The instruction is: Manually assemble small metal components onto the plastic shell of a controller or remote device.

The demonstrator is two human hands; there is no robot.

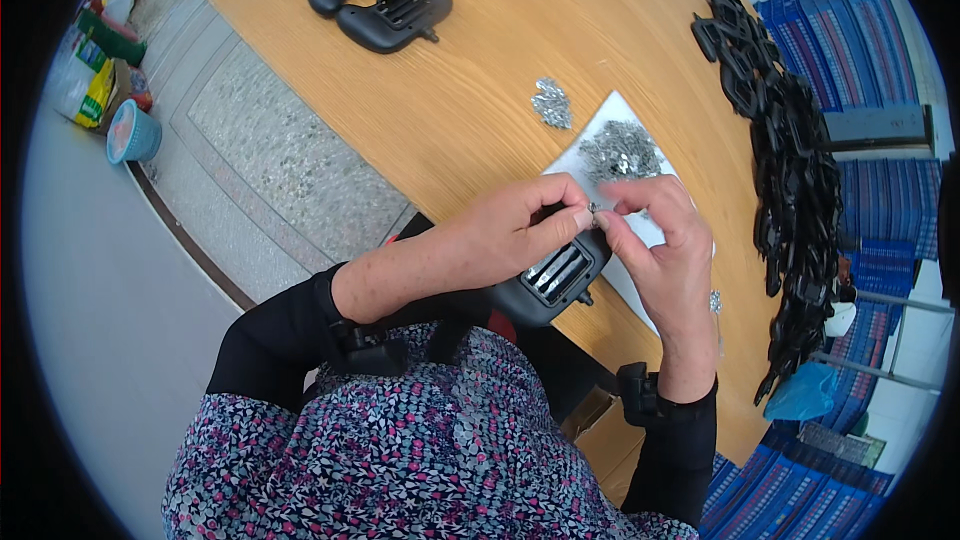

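My left hand is closed in a pinch, thumb against forefinger, on a small silvery metal piece. My right hand meets it there, its thumb tip touching the same piece and its forefinger curled and slightly blurred. The exact shape of the piece is mostly hidden by the fingertips. Just below the hands rests a black plastic housing, its slotted battery compartment facing up with silvery strips inside. A pile of small metal pieces lies on a white sheet beyond my fingers.
A smaller heap of metal pieces lies on the wooden table. Several black housings are grouped at the far left. Along the right edge runs a long pile of black plastic parts, near stacked blue trays.
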